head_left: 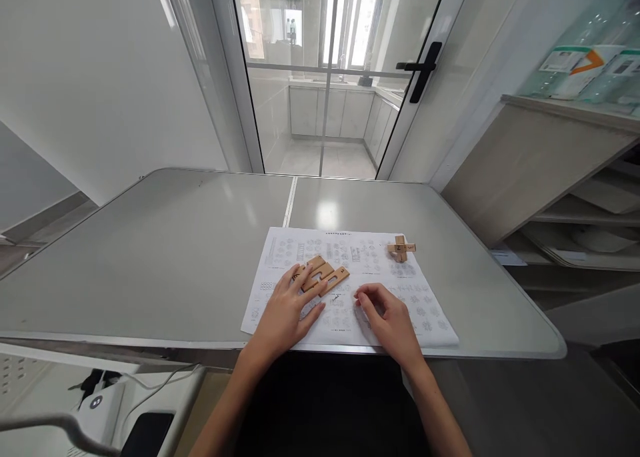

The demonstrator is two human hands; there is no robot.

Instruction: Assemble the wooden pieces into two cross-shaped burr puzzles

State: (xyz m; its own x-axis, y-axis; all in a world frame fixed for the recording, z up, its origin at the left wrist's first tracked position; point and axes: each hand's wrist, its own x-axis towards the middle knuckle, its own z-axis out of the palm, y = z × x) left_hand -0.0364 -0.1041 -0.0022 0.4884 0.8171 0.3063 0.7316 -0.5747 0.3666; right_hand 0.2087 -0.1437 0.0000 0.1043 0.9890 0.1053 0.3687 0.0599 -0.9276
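Observation:
A printed instruction sheet (430,310) lies near the front edge of a grey table (150,257). On it rest several flat notched wooden pieces (325,275) side by side. My left hand (285,313) lies flat and open on the sheet, its fingertips touching those pieces. To the right, my right hand (387,317) rests on the paper with fingers curled loosely and thumb meeting fingertips; nothing shows in it. A small assembled wooden cross (401,248) sits alone at the sheet's far right corner, away from both hands.
A glass door with a black handle (423,70) stands behind the table. Wooden shelves (575,197) are at the right. Below the table's front left are a white device and cables (115,403).

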